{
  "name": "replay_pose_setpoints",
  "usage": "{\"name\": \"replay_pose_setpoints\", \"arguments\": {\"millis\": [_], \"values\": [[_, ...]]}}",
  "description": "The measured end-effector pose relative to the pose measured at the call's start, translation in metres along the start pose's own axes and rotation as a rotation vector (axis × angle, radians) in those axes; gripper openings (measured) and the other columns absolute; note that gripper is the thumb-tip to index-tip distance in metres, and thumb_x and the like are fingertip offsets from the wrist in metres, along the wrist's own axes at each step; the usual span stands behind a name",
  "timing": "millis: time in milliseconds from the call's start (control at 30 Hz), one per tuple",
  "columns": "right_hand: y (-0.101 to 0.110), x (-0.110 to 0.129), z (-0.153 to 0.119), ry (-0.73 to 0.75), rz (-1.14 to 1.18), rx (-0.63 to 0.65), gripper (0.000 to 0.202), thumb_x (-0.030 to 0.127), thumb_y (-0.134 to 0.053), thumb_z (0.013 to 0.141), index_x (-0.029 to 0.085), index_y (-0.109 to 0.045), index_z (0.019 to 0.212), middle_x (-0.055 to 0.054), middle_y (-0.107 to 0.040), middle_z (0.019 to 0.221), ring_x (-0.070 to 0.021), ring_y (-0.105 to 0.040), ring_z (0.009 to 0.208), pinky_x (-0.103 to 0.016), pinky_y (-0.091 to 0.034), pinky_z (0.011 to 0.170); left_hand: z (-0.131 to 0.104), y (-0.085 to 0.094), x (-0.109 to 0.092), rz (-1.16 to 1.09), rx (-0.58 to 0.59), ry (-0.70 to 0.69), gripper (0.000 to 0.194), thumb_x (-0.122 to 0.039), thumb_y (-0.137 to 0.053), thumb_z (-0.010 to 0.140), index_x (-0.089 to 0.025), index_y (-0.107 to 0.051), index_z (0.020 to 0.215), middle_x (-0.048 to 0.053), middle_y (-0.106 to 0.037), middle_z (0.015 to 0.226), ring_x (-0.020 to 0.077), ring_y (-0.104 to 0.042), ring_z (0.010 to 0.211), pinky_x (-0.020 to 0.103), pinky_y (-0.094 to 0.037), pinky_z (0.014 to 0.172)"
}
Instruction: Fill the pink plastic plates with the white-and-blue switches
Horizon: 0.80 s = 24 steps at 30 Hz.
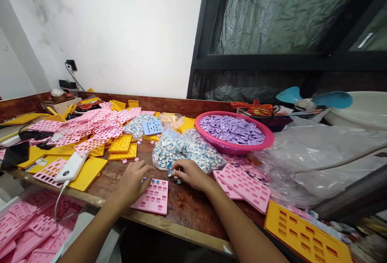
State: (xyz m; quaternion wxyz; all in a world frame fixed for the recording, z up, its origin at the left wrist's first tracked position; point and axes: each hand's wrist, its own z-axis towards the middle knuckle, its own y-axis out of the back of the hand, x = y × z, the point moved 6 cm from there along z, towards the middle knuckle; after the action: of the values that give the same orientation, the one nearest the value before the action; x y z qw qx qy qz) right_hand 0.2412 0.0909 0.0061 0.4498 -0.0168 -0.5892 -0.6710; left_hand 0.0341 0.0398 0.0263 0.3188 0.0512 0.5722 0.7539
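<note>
Switches (pixel 176 180) lie under right hand (pixel 190 174), beside pink tray (pixel 152 197).

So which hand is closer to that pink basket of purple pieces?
Right. The right hand lies by the bags of small pieces, below and left of the pink basket. The left hand rests on the pink tray, farther left.

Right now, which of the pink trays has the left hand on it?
The pink tray lying alone at the table's near edge, under the left hand; it holds a few blue pieces, unlike the others.

Two hands (pixel 133 184), one pink basket (pixel 266 142)
</note>
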Motion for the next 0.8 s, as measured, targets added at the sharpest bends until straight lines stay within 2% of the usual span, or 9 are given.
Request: {"name": "replay_pose_setpoints", "arguments": {"millis": [67, 133, 267, 367, 467, 600, 700, 800], "values": [[0.01, -0.01, 0.001, -0.044, 0.125, -0.094, 0.013, 0.029, -0.069, 0.088, 0.018, -0.073, 0.094, -0.003, -0.073, 0.091, -0.0181, -0.065, 0.083, -0.028, -0.046, 0.076, 0.021, -0.011, -0.016, 0.041, 0.086, -0.051, 0.025, -0.029, -0.047, 0.1, -0.026, -0.072, 0.107, 0.007, -0.07, 0.108, 0.0234, -0.062, 0.106, 0.036, -0.043, 0.093], [0.018, -0.018, 0.0, -0.073, 0.211, -0.189, 0.02, 0.033, -0.069, 0.087, 0.017, -0.073, 0.098, -0.003, -0.073, 0.088, -0.0183, -0.064, 0.08, -0.028, -0.047, 0.072, 0.043, -0.029, -0.024, 0.071, 0.197, -0.039, 0.024, -0.032, -0.052, 0.098, -0.024, -0.074, 0.099, 0.007, -0.073, 0.1, 0.0239, -0.066, 0.098, 0.034, -0.046, 0.087], [0.025, -0.026, 0.0, -0.06, 0.282, -0.277, 0.026, 0.035, -0.065, 0.089, 0.017, -0.074, 0.105, -0.004, -0.072, 0.089, -0.0183, -0.063, 0.08, -0.029, -0.047, 0.072, 0.069, -0.056, -0.023, 0.076, 0.282, -0.002, 0.017, -0.031, -0.063, 0.088, -0.022, -0.077, 0.084, 0.008, -0.075, 0.084, 0.0245, -0.07, 0.081, 0.031, -0.048, 0.073], [0.026, -0.027, 0.0, -0.057, 0.305, -0.333, 0.023, 0.034, -0.066, 0.088, 0.018, -0.075, 0.101, -0.006, -0.071, 0.094, -0.0184, -0.063, 0.082, -0.03, -0.048, 0.074, 0.072, -0.063, -0.018, 0.056, 0.313, -0.014, 0.018, -0.027, -0.06, 0.089, -0.023, -0.077, 0.085, 0.008, -0.077, 0.087, 0.0236, -0.07, 0.082, 0.029, -0.048, 0.073], [0.023, -0.028, 0.001, -0.079, 0.332, -0.373, 0.023, 0.035, -0.07, 0.085, 0.017, -0.075, 0.098, -0.005, -0.071, 0.091, -0.0181, -0.063, 0.078, -0.029, -0.048, 0.071, 0.069, -0.063, -0.019, 0.023, 0.332, -0.042, 0.022, -0.023, -0.056, 0.089, -0.024, -0.078, 0.09, 0.007, -0.078, 0.092, 0.0219, -0.071, 0.085, 0.028, -0.047, 0.074], [0.017, -0.026, 0.002, -0.095, 0.344, -0.352, 0.024, 0.036, -0.071, 0.084, 0.017, -0.075, 0.097, -0.005, -0.073, 0.09, -0.0184, -0.064, 0.077, -0.029, -0.049, 0.071, 0.067, -0.063, -0.022, -0.01, 0.344, -0.045, 0.025, -0.033, -0.055, 0.093, -0.023, -0.078, 0.09, 0.007, -0.078, 0.089, 0.0214, -0.07, 0.08, 0.027, -0.047, 0.072], [0.016, -0.028, 0.001, -0.117, 0.334, -0.37, 0.027, 0.037, -0.07, 0.084, 0.017, -0.075, 0.102, -0.006, -0.075, 0.092, -0.0192, -0.065, 0.079, -0.031, -0.05, 0.072, 0.07, -0.069, -0.023, -0.019, 0.338, -0.016, 0.027, -0.043, -0.06, 0.09, -0.023, -0.078, 0.09, 0.008, -0.078, 0.088, 0.0239, -0.07, 0.08, 0.029, -0.047, 0.07], [0.016, -0.034, 0.001, -0.155, 0.357, -0.405, 0.03, 0.037, -0.07, 0.082, 0.017, -0.074, 0.104, -0.008, -0.076, 0.097, -0.0208, -0.067, 0.081, -0.033, -0.052, 0.076, 0.074, -0.073, -0.022, -0.04, 0.334, 0.01, 0.021, -0.038, -0.065, 0.085, -0.022, -0.078, 0.086, 0.009, -0.078, 0.086, 0.025, -0.07, 0.08, 0.029, -0.047, 0.07]]}}
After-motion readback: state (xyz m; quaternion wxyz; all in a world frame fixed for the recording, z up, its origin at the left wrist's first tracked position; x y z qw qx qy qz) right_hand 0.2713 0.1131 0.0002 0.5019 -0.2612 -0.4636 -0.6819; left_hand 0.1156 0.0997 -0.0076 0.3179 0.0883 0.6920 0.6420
